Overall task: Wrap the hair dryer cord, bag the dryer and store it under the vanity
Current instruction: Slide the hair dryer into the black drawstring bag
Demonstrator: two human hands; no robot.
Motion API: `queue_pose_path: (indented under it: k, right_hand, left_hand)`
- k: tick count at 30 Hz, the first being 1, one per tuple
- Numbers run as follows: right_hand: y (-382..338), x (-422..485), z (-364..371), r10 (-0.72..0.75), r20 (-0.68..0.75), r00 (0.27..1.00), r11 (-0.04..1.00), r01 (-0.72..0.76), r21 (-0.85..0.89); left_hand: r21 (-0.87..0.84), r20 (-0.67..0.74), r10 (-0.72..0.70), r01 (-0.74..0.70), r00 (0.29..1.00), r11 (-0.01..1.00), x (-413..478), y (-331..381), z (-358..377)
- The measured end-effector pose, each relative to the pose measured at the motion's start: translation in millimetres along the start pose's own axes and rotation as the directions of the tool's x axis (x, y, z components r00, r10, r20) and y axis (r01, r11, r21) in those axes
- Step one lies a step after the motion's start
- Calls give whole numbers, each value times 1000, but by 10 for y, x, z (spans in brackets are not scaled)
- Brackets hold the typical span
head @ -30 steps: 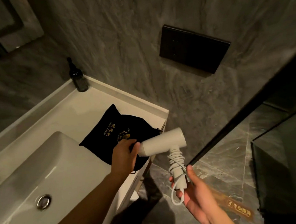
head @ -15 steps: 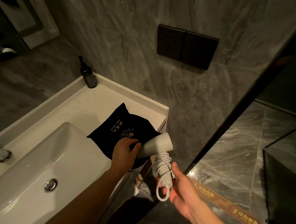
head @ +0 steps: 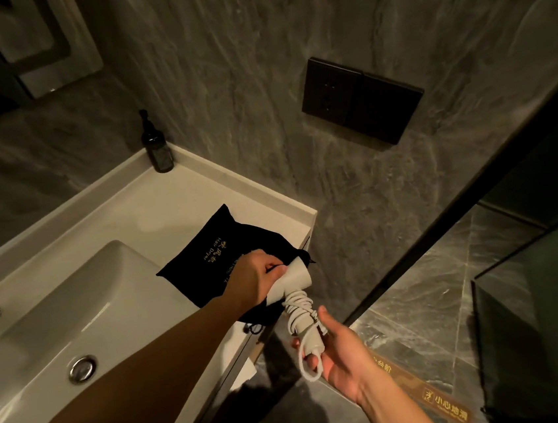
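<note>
one dryer [head: 293, 280], one bag [head: 213, 256], one bottle [head: 157, 144]

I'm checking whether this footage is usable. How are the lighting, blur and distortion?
Head view: dim, warm light, with the white hair dryer and vanity top brightest; the black bag loses detail; wall veining looks motion-smeared; wide-angle lens bends the vanity edge and dark door frame; floor tiles show soft glare.

left grip [head: 255, 276]: bare, sleeveless forearm | right grip [head: 340, 353]: bare, sleeveless forearm
</note>
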State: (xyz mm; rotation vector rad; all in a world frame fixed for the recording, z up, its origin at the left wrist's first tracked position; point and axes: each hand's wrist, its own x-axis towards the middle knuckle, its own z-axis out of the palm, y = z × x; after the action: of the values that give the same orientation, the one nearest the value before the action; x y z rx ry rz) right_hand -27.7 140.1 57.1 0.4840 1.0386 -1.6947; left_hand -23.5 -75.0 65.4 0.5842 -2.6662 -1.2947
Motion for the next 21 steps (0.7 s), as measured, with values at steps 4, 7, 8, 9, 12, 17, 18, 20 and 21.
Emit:
queue_pose_path:
  k: [4,7,8,9,12,17,18,20,21]
  right_hand:
    - [-205,106,68,81,4,997,997,-81,-20]
    - [-364,252,136,128,28,991,991,-127,-34]
    - [-406,306,162,131,34,991,991,-130,-30]
    - [-440,357,192,130,40,991,991,-130,-18]
    - [-498,477,304,131,64,989,990,-133,36]
    - [-441,653,410,136,138,981,983,-151,102]
    - [-413,679,426,127,157,979,980,-149,135]
    - [-363,726,462,102,180,978,975,-134,175]
    - [-342,754,478,91,191,977,974,-127,185]
  left_hand:
    - [-127,-4,17,-17,1000,992,-1,18,0]
    - [-132,33,89,-84,995,988,-22,48,-7]
    - [-130,47,107,-100,993,986,-32,42,-10]
    - [-136,54,118,-109,992,985,-42,27,-19]
    - [-66,25,152,-150,988,986,-97,-87,-74]
    - [180,-72,111,-97,991,979,-346,-401,-118]
    - [195,-104,76,-55,992,979,-401,-451,-127]
    - [206,-147,13,18,989,978,-482,-554,-145]
    - [182,-160,-19,48,987,982,-501,-612,-152]
